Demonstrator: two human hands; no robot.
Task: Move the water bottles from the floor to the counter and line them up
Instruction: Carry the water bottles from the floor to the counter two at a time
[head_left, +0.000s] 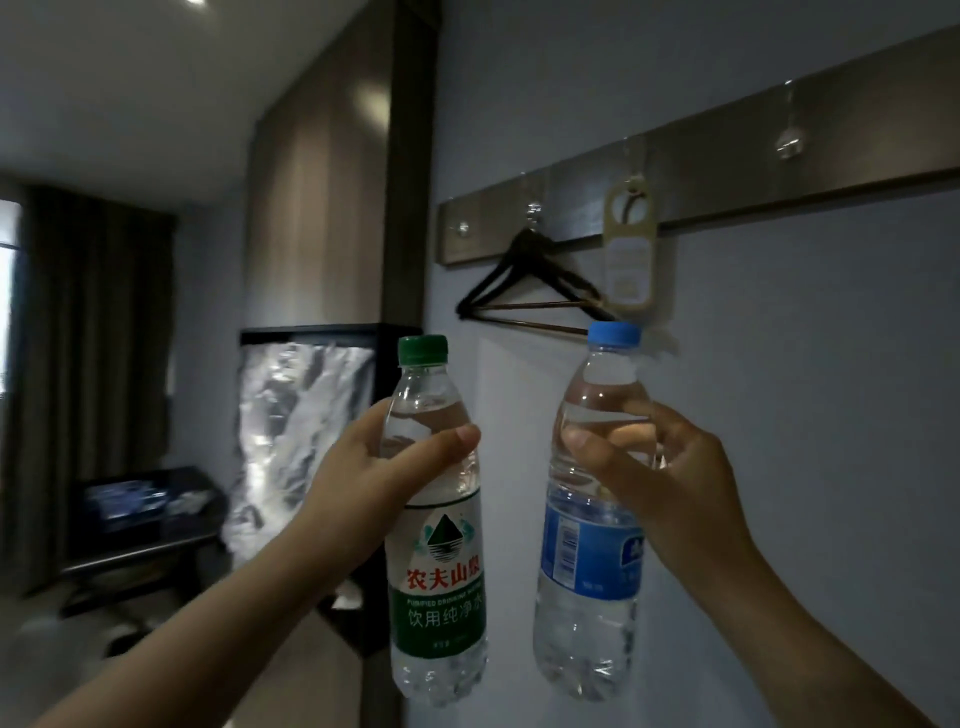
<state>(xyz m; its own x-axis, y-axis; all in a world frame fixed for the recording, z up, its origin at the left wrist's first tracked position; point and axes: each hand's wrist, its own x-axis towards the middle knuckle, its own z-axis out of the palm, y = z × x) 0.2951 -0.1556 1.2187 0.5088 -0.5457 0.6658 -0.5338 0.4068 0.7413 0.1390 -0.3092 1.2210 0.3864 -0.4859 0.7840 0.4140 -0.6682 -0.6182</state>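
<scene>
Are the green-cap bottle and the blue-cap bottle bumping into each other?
Apart. The head view shows a strip of wall between the green-cap bottle and the blue-cap bottle from top to bottom.

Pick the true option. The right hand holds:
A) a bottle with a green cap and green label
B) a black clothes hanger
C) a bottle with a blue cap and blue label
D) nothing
C: the right hand grips the blue-capped bottle around its upper part, while the green-capped bottle is in the left hand.
</scene>
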